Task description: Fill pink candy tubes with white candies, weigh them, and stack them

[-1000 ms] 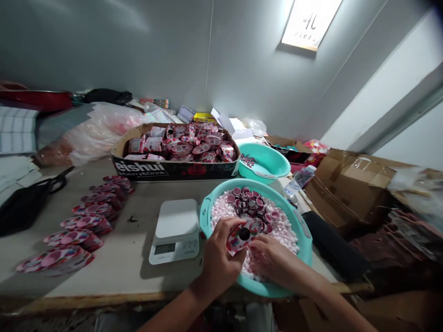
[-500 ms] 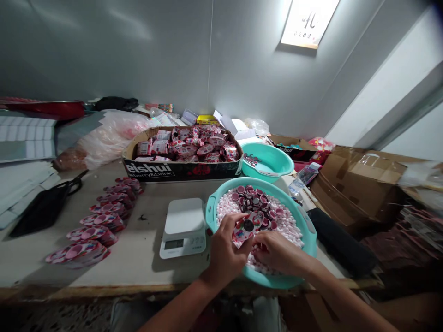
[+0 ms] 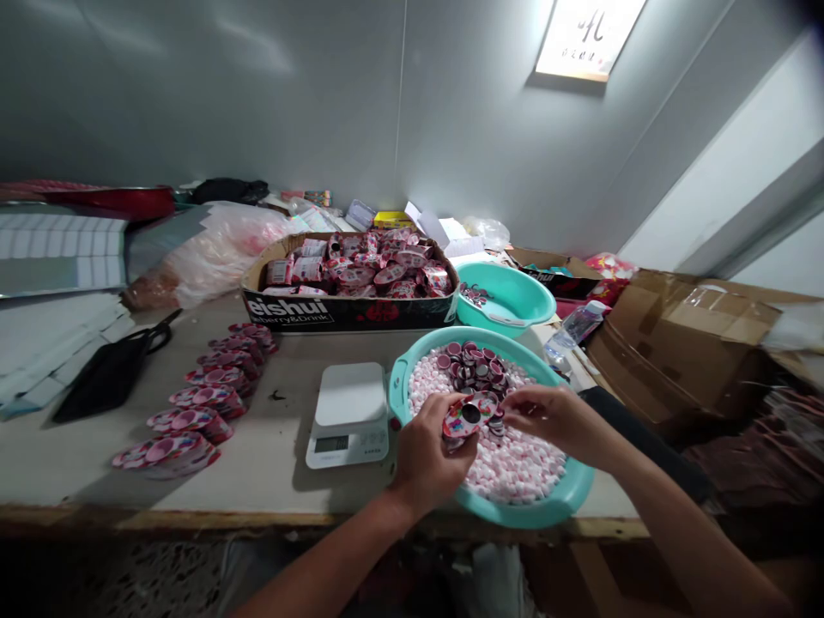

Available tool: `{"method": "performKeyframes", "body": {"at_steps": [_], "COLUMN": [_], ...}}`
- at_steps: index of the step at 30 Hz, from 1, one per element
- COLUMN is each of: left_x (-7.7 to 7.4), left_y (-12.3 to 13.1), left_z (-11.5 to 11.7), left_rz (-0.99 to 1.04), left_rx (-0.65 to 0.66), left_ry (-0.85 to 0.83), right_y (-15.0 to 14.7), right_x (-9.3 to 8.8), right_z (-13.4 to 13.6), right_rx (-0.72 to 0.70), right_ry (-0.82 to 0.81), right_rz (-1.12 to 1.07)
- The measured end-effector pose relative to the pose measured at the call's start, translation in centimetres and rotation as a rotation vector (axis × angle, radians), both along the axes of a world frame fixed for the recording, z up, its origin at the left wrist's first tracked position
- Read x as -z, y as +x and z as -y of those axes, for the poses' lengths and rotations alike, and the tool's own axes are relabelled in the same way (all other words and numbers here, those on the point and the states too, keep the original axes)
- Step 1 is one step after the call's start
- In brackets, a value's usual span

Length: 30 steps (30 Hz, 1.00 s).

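Note:
My left hand (image 3: 428,455) is wrapped round a small oval candy box (image 3: 457,417), red and pink printed, over the near half of a turquoise basin (image 3: 400,386). A dark round hole shows in the box's upward face. My right hand (image 3: 557,421) is just right of the box with its fingers bent together; whether anything is between the fingertips cannot be made out. White and pale pink candies (image 3: 515,472) fill the basin. On them lies a heap of small round caps (image 3: 473,365), maroon and pink, beside my right fingertips.
Left of the basin is a white kitchen scale (image 3: 351,412). A row of capped candy boxes (image 3: 167,451) stands farther left. Behind are a carton (image 3: 354,313) full of similar boxes and a second turquoise basin (image 3: 528,300). A plastic bottle (image 3: 576,326) lies at right.
My right hand has risen out of the candies and moved right, to the caps. My left hand still holds the box, its hole facing up. The view has shifted slightly.

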<state>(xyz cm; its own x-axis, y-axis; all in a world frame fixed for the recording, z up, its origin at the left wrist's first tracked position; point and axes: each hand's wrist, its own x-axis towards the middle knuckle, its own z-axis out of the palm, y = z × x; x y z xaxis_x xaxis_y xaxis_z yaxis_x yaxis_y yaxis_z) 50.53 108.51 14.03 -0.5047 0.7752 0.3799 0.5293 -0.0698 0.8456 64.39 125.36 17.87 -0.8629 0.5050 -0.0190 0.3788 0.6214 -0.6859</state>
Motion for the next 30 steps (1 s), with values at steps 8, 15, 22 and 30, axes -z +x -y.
{"method": "performKeyframes", "body": {"at_steps": [8, 15, 22, 30], "left_x": [0.0, 0.0, -0.1, -0.1], "left_y": [0.0, 0.1, 0.1, 0.1], "left_z": [-0.1, 0.0, 0.1, 0.0], "left_rz": [-0.05, -0.039, -0.027, -0.022], "left_rx": [0.01, 0.01, 0.012, -0.007], "left_ry": [-0.093, -0.086, -0.08, -0.067], "right_y": [-1.9, -3.2, -1.8, 0.4], "right_x": [-4.0, -3.3, -4.0, 0.7], "right_z": [2.3, 3.0, 2.2, 1.9], "right_rx": [-0.03, -0.166, -0.066, -0.235], "right_ry": [0.038, 0.197, 0.155, 0.206], "right_rz": [-0.12, -0.019, -0.111, 0.322]}}
